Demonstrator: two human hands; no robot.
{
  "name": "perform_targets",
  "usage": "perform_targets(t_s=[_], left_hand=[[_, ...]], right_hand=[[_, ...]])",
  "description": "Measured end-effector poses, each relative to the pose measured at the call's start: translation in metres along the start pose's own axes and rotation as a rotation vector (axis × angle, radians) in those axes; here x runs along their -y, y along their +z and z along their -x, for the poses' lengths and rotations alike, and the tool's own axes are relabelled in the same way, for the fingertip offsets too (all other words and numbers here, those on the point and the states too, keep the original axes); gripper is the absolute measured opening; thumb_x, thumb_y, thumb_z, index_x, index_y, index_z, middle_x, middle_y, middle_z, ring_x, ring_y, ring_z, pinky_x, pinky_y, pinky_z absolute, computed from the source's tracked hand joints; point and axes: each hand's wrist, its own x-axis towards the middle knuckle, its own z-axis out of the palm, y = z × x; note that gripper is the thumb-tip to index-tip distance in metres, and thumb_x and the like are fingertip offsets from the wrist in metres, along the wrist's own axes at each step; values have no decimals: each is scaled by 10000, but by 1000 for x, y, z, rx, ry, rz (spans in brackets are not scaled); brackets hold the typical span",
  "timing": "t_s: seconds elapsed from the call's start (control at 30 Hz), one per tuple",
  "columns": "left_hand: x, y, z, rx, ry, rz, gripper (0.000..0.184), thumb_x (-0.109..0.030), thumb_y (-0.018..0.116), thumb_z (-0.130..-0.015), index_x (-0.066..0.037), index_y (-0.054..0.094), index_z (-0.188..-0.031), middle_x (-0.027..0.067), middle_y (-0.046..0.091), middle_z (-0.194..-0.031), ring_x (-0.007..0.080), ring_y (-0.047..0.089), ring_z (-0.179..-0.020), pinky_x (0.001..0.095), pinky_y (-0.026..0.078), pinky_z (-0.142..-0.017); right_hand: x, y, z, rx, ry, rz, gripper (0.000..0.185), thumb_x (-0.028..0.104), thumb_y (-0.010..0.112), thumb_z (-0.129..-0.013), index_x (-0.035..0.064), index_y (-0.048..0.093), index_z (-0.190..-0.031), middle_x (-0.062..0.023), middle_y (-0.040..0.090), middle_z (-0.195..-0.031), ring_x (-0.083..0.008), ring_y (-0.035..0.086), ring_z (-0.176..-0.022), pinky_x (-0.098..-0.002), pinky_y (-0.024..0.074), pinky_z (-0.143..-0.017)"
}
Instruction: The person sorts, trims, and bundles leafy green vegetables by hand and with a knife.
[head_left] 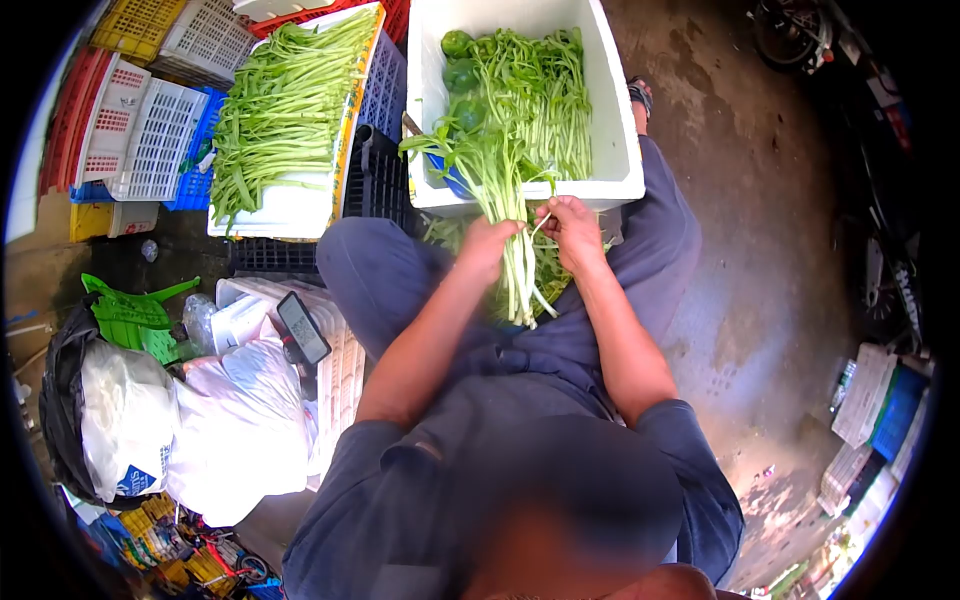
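Note:
My left hand (490, 248) is closed around a bunch of leafy water spinach (518, 262), its leaves pointing away from me and its pale stems hanging over my lap. At the bunch's right side, my right hand (573, 232) pinches a thin stem of the water spinach. Just beyond both hands stands a white foam box (622, 150). Inside it lie more greens (545, 110) and several round green things (461, 76) whose kind I cannot make out. A blue object (448, 176) is partly hidden under the bunch's leaves. Loose greens (500, 295) lie below, between my legs.
To the left, long-stemmed greens (290, 110) are heaped on a white foam surface (265, 212) above dark crates (375, 180). Plastic baskets (155, 135) are stacked farther left. Nearer me are white bags (240, 430), a phone (303, 328) and a green plastic piece (135, 315).

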Motion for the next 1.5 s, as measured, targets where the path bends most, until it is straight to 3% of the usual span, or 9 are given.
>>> perform_targets(t_s=[0.2,0.33,0.43,0.57,0.6,0.8,1.17,1.23,1.5], left_hand=[[-7,4,5,14,-9,96,258,-11,637,-884,67,602,-1128,151,671,-954,261,688,-804,399,587,-657],[-6,1,1,47,23,96,278,-8,641,-882,76,583,-1140,157,663,-964,275,687,-828,405,593,-663],[-9,3,4,-9,2,43,287,1,638,-883,81,577,-1152,160,660,-970,280,687,-828,404,600,-669],[-13,7,12,77,10,39,305,25,620,-886,71,572,-1184,158,659,-1001,276,688,-832,396,605,-694],[-11,7,11,93,24,25,312,29,615,-888,67,570,-1195,156,658,-1011,273,688,-832,393,605,-701],[-16,12,17,143,79,-102,373,47,606,-878,16,571,-1248,124,652,-1017,249,688,-822,378,599,-705],[3,-5,-5,78,172,-179,326,37,604,-849,15,631,-1173,93,680,-995,177,663,-833,315,547,-712],[-7,2,8,130,103,-157,386,37,599,-805,30,629,-1190,86,687,-1049,177,650,-910,316,524,-805],[-19,19,25,145,222,-262,351,6,647,-842,24,623,-1192,81,670,-999,169,649,-827,312,539,-706]], right_hand=[[-4,-17,51,199,50,-139,116,123,527,-1037,84,522,-928,-41,582,-746,-145,556,-667,-402,552,-829],[-5,-27,88,203,73,-153,77,109,588,-1001,63,560,-947,-37,604,-758,-140,563,-657,-354,540,-783],[-4,-46,80,65,-61,357,106,116,607,-986,16,586,-1014,-53,628,-772,-128,587,-675,-323,541,-790],[38,-27,83,-21,-584,1178,329,118,623,-924,-30,590,-1216,-216,666,-1115,-371,653,-1022,-434,504,-917],[41,-24,71,15,-520,1090,402,126,618,-913,-20,575,-1286,-265,603,-1259,-447,567,-1160,-476,463,-970],[63,14,18,212,-569,894,410,163,655,-909,-22,585,-1267,-243,630,-1205,-426,645,-991,-461,512,-861],[50,6,61,412,-784,1136,120,131,675,-897,12,686,-910,-168,649,-828,-368,633,-772,-438,501,-693],[56,4,68,466,-674,988,107,124,644,-890,17,652,-894,-179,643,-822,-354,630,-730,-428,498,-660],[55,-11,80,755,-265,806,103,114,646,-887,16,674,-879,-121,657,-744,-180,604,-649,-350,488,-629]])
